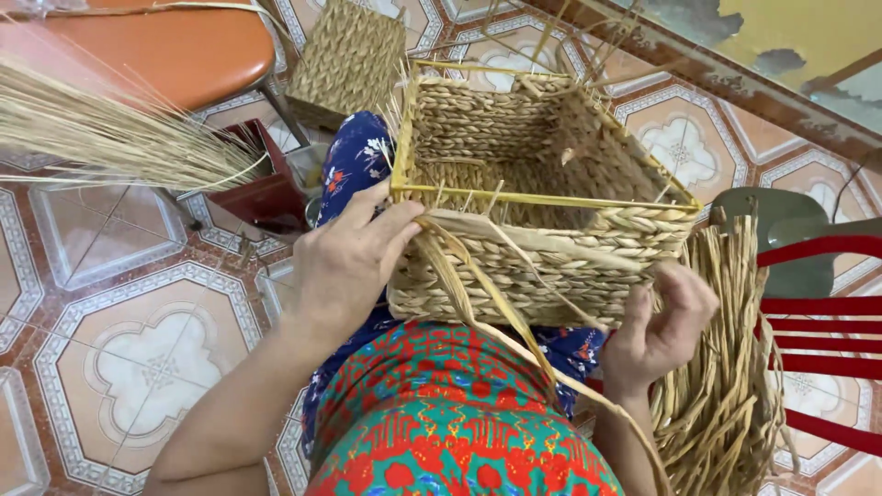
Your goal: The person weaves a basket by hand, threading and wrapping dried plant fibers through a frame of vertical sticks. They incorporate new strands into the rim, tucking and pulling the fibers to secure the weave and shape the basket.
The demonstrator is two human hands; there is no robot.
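A square woven straw basket [551, 129] with a yellow frame rim rests on my lap, open side up and tilted away. My left hand [349, 257] presses against its near left corner and pinches a flat dried straw strand [478, 303] just under the rim. That strand runs down across my lap toward the lower right. My right hand [657, 326] is at the near right corner, fingers curled around thin straw ends beside the basket wall.
A thick bundle of dried straw [726, 386] hangs at my right over a red chair [827, 340]. A finished woven basket [349, 55] sits on the tiled floor ahead. An orange seat [156, 46] and loose straw stalks [101, 138] lie to the left.
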